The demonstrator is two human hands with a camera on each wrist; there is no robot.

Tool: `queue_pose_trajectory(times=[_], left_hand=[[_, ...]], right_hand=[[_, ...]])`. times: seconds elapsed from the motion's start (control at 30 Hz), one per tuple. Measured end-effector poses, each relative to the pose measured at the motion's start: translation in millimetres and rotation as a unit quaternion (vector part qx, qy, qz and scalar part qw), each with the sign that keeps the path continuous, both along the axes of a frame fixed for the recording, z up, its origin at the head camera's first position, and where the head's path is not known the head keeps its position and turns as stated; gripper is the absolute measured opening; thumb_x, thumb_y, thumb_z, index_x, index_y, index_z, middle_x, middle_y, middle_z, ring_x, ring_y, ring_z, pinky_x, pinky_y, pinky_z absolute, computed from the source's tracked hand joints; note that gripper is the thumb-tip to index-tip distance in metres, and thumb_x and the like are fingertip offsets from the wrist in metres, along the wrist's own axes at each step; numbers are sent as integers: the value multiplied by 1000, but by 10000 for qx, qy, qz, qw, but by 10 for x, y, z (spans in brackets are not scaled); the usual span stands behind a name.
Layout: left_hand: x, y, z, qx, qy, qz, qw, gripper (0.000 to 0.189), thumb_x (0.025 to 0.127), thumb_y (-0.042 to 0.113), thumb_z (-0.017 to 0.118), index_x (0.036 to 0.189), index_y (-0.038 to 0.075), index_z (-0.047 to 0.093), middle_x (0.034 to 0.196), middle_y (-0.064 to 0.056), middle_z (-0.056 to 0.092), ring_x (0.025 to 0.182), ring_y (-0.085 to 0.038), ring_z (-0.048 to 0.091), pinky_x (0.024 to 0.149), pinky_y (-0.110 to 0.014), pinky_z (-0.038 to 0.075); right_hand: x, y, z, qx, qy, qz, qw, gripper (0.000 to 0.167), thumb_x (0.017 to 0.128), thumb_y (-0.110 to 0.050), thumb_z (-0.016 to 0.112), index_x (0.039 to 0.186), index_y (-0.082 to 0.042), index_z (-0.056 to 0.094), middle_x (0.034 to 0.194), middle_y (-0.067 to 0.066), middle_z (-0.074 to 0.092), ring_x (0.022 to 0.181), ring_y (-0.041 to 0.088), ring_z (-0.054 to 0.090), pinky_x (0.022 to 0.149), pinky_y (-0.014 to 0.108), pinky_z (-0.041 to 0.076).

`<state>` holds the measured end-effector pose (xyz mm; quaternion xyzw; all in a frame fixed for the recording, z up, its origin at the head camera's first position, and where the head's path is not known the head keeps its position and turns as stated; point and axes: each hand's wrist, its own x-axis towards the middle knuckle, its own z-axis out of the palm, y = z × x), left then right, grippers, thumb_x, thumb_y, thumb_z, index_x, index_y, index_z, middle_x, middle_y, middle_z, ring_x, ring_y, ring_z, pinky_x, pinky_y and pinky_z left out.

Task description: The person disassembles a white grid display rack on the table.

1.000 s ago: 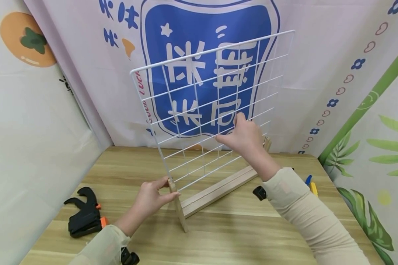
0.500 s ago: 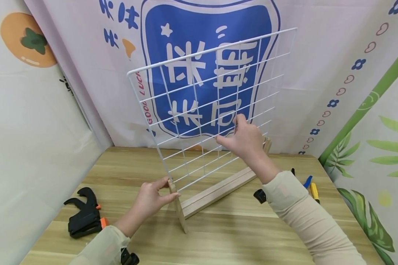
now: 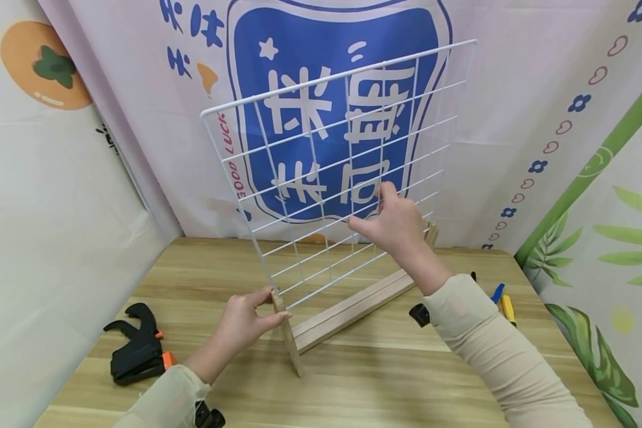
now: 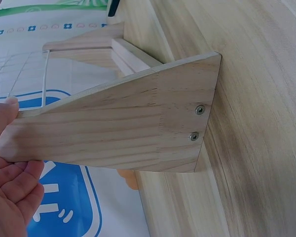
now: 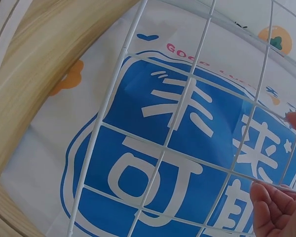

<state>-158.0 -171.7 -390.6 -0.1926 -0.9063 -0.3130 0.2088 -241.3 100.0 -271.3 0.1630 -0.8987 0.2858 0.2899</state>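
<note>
A white wire grid panel (image 3: pixel 302 87) stands tilted above a wooden frame in the head view. My right hand (image 3: pixel 398 226) holds the grid near its middle, thumb and fingers at the wires; the right wrist view shows those curled fingers (image 5: pixel 274 207) at a wire. My left hand (image 3: pixel 238 324) pinches the upper end of the near wooden side panel (image 3: pixel 290 345), by the grid's lower left corner. Two screw heads (image 4: pixel 200 110) show on this panel in the left wrist view. A grooved wooden rail (image 3: pixel 353 304) runs back to the far side panel (image 3: pixel 432 235), partly hidden by my right arm.
A black quick-grip clamp (image 3: pixel 138 351) with orange parts lies on the table (image 3: pixel 364 380) at left. Tools with a yellow handle (image 3: pixel 507 309) and a blue handle (image 3: pixel 497 292) lie at right, partly behind my sleeve. A printed cloth (image 3: pixel 513 119) hangs close behind the table.
The grid's top edge has shifted slightly up and to the left, so its tilt changes a little. Both hands stay almost where they were, and the wooden frame has not moved.
</note>
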Motion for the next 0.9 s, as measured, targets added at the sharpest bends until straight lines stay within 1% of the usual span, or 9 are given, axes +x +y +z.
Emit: queue_pose_trajectory(times=[0.2,0.27,0.4,0.47,0.57,0.63,0.7,0.8,0.9], left_hand=[[0,5,16,-62,18,-22,10000,30,66,18,83,89,7,67,82,-10,72,50,-5,50,46,-19,44],[2,6,21,-91,22,-8,10000,30,66,18,83,89,7,67,82,-10,72,52,-7,54,49,-22,47],[7,9,27,-139,50,22,9999,30,66,19,83,89,8,67,81,-9,72,59,-10,61,53,-24,51],[8,8,29,-116,64,11,9999,29,66,18,83,88,8,67,81,-9,72,54,-7,56,50,-21,48],[3,6,28,-93,204,-25,9997,27,65,18,83,84,9,66,80,-10,72,49,-4,50,46,-18,43],[-1,4,25,-84,306,-41,9995,27,65,18,83,82,10,64,79,-10,72,49,-6,52,46,-19,44],[-3,4,25,-119,407,-25,9991,26,65,19,83,80,12,63,78,-9,72,54,-11,60,50,-24,49],[0,5,18,-141,374,25,9992,26,65,20,83,78,13,62,78,-8,72,63,-20,67,58,-32,54],[4,6,4,-130,268,65,9995,25,65,20,83,77,14,62,79,-7,72,67,-20,68,61,-32,55]], right_hand=[[16,-1,28,26,17,-50,10000,53,67,-38,76,96,-3,49,52,0,41,40,14,34,38,24,21],[18,-4,39,47,39,-56,10000,53,67,-38,76,96,-3,49,53,0,42,41,14,35,38,24,22],[36,-16,71,89,46,-65,9999,54,67,-39,77,97,-3,49,54,1,43,42,14,36,39,25,22],[46,-27,92,121,55,-69,9999,55,67,-40,77,97,-3,49,55,1,43,42,14,37,39,25,22],[62,-46,116,188,109,-71,9997,55,67,-40,76,97,-4,49,55,1,43,42,15,37,38,25,22],[70,-58,122,265,186,-68,9995,54,66,-40,76,97,-3,50,53,0,41,42,14,36,39,25,23],[78,-69,113,335,270,-89,9990,53,66,-39,75,96,-3,51,51,-1,39,41,14,36,38,24,22],[89,-82,81,352,383,-108,9986,52,65,-37,75,94,-1,52,49,-2,37,40,13,35,38,24,22],[108,-94,34,232,476,-159,9985,51,65,-37,74,94,-1,52,49,-2,37,40,13,34,37,24,21]])
